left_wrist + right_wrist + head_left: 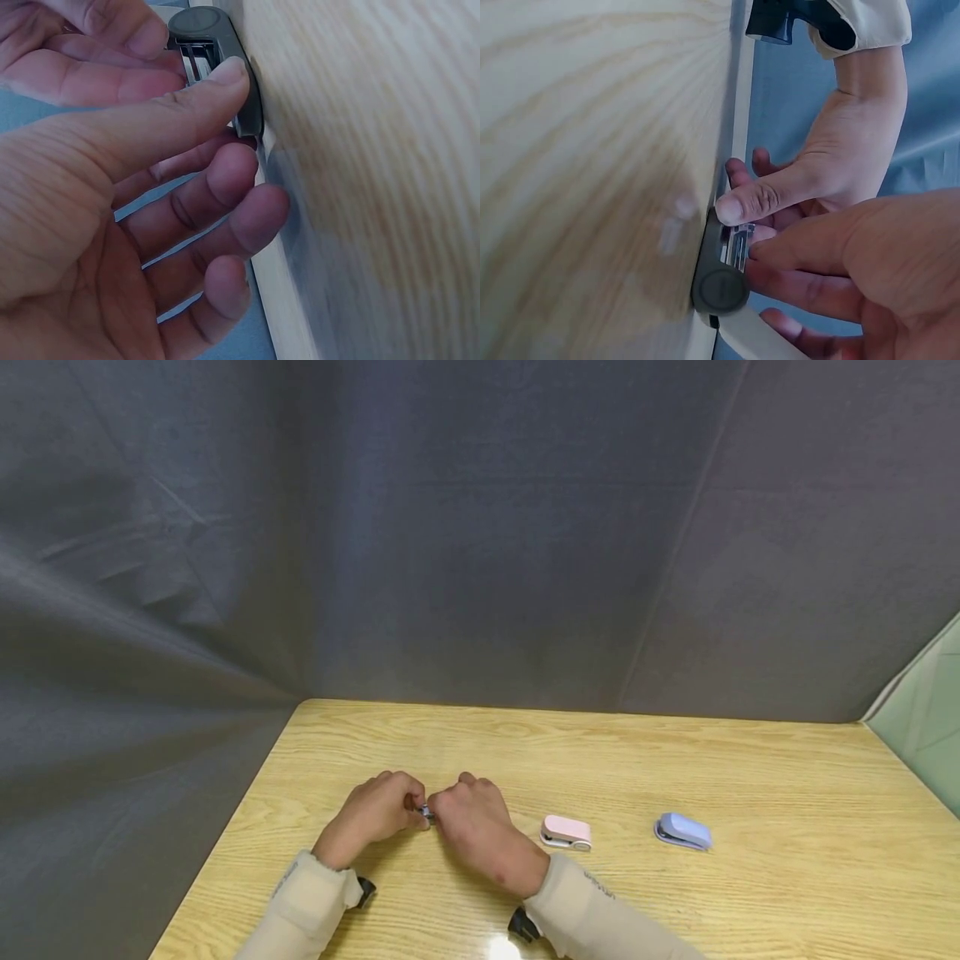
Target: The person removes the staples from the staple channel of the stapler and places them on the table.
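Note:
A small stapler [721,289] with a dark grey body and a white arm swung open shows its metal staple channel. My left hand [378,814] pinches one end of its body, with the thumb over the grey edge; the other left fingers [238,217] curl loosely below. At the hinge end, my right hand [476,827] has its fingertips [766,253] against the metal channel and around the white arm. Any loose staples between the right fingers cannot be made out. In the head view the hands hide most of this stapler.
On the wooden table [787,877], a pink stapler [566,832] lies right of my right hand. Farther right lies a blue stapler [683,832]. A dark grey cloth [480,543] stands along the back and left edges. Both forearms wear light sleeves with black wrist mounts.

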The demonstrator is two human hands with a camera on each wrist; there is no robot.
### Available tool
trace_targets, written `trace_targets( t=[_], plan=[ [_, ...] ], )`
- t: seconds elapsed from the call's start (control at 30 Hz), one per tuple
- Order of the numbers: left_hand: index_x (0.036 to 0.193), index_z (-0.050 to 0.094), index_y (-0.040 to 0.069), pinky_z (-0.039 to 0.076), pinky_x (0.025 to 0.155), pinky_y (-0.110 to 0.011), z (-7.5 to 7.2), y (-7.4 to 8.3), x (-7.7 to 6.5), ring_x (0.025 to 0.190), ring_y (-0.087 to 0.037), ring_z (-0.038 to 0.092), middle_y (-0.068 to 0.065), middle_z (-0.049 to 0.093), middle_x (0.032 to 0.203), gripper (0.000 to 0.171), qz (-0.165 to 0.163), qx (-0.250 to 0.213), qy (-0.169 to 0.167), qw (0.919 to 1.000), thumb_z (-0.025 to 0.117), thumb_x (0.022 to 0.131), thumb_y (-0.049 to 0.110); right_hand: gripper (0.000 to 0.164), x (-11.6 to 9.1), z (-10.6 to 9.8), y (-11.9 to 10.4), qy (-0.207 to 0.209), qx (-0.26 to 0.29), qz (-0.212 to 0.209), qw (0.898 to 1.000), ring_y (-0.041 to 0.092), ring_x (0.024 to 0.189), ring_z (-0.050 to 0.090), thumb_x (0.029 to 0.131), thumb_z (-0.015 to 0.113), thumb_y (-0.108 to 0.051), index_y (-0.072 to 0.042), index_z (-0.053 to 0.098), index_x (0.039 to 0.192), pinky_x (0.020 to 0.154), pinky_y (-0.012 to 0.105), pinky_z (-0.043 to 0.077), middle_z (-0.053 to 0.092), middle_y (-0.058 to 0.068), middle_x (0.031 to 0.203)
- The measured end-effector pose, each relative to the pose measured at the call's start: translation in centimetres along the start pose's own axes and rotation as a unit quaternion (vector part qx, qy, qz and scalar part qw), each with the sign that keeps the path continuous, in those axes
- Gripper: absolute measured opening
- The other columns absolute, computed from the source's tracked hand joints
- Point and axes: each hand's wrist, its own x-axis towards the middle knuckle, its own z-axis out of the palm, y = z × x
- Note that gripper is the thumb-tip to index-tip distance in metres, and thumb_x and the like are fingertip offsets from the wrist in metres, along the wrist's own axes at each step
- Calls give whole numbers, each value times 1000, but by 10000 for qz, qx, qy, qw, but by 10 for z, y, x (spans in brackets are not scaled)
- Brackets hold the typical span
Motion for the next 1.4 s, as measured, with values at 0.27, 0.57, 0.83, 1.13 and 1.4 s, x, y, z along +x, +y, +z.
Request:
trace_targets(
  t=[0.27,0.57,0.83,1.13,1.4],
  plan=[
    [69,65,21,39,56,-34,-1,1,-1,60,-12,48,12,55,65,27,31,-48,46,10000,89,80,15,21,0,3,0,92,202,138,9997,13,62,51,90,75,-16,-26,69,72,57,28,37,67,-10,68],
    [70,65,22,41,57,-34,1,-1,-3,62,-12,50,14,56,65,27,90,-121,16,9999,89,81,14,17,0,7,3,379,672,118,9969,8,59,52,88,75,-12,-26,76,78,57,27,36,67,-14,70],
    [72,65,23,40,57,-34,1,-2,-1,60,-10,50,13,56,64,26,52,-192,47,9998,88,82,13,21,2,8,1,623,652,131,9958,11,60,52,91,75,-15,-26,72,74,58,29,38,60,-10,66],
    [71,66,23,42,57,-34,3,-3,-1,60,-10,50,14,56,65,26,63,-189,77,9998,89,81,16,7,1,11,-1,451,666,46,9968,10,71,59,93,76,-21,-25,80,88,64,28,34,65,-9,77],
    [70,67,24,42,55,-32,3,-4,0,58,-9,49,16,57,64,26,184,-179,156,9995,89,80,17,7,0,12,-3,431,661,8,9969,10,77,60,93,78,-30,-25,82,94,66,28,32,68,-9,85]
  ],
)
